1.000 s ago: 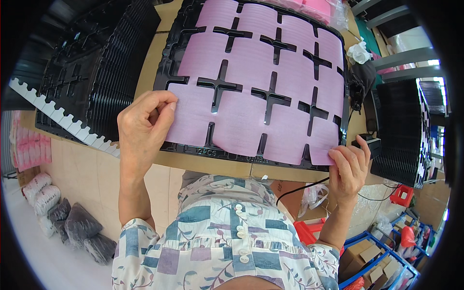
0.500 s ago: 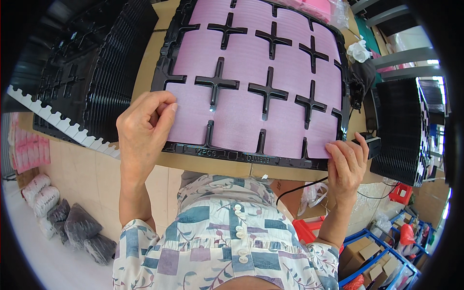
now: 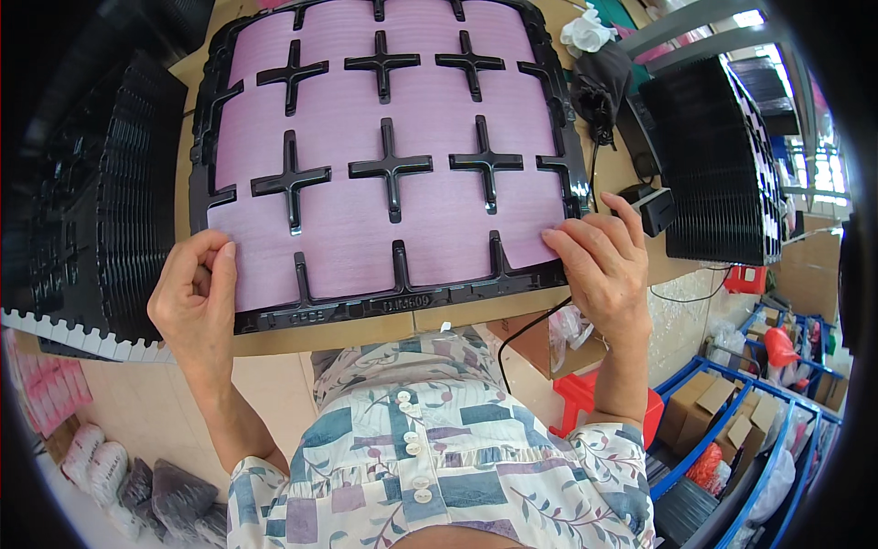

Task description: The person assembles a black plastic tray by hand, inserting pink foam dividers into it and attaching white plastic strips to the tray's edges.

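A black plastic tray [image 3: 366, 314] lies on the table in front of me. Over it is a thin pink-purple foam sheet [image 3: 343, 233], and the tray's raised black crosses [image 3: 390, 167] stick up through cutouts in the sheet. My left hand [image 3: 197, 284] pinches the sheet's near left corner between thumb and fingers. At the near right corner my right hand [image 3: 604, 265] holds the sheet's edge between thumb and forefinger, its little finger raised. Along the near edge, tray tabs stand up in the sheet's slots.
Black trays stand stacked at left [image 3: 119, 201] and right [image 3: 709, 165]. A small black device [image 3: 651, 210] with a cable sits near my right hand. Crumpled white material [image 3: 587, 32] and a black bag [image 3: 601, 87] lie far right. Below are a red stool [image 3: 585, 403] and blue racks [image 3: 704, 457].
The view has shifted, so the tray appears further left. My left hand keeps its pinch on the sheet's left corner. The right hand remains at the right corner, whose edge now looks slightly lifted.
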The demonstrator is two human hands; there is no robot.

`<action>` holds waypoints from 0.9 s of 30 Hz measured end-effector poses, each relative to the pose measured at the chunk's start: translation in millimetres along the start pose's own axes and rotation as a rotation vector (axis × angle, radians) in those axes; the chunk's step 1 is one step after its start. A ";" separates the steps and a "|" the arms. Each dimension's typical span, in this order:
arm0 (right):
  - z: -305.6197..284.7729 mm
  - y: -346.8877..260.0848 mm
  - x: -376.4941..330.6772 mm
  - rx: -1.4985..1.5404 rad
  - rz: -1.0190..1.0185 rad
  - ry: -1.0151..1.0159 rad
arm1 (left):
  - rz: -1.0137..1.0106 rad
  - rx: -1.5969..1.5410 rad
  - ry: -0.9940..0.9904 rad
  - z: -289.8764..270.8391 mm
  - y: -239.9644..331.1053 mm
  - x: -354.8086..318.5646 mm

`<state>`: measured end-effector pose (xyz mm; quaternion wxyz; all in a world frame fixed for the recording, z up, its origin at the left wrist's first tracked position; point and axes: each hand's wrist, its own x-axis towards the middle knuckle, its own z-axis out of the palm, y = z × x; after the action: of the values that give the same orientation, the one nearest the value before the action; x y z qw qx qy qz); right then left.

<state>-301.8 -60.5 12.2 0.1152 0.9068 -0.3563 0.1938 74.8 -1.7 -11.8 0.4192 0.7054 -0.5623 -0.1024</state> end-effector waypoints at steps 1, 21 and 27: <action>0.0 0.8 -0.3 0.003 -0.005 -0.005 | 0.003 -0.004 -0.004 1.1 0.4 0.3; -12.5 -1.1 7.5 0.025 -0.031 -0.120 | 0.090 0.135 -0.036 2.7 9.6 3.9; -5.8 -0.1 2.7 -0.017 -0.059 -0.098 | 0.132 0.190 -0.036 -0.9 12.2 0.9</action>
<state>-301.5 -60.1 18.6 0.1110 0.9243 -0.3361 0.1425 67.0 -2.2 -2.3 0.3459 0.7016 -0.6221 -0.0334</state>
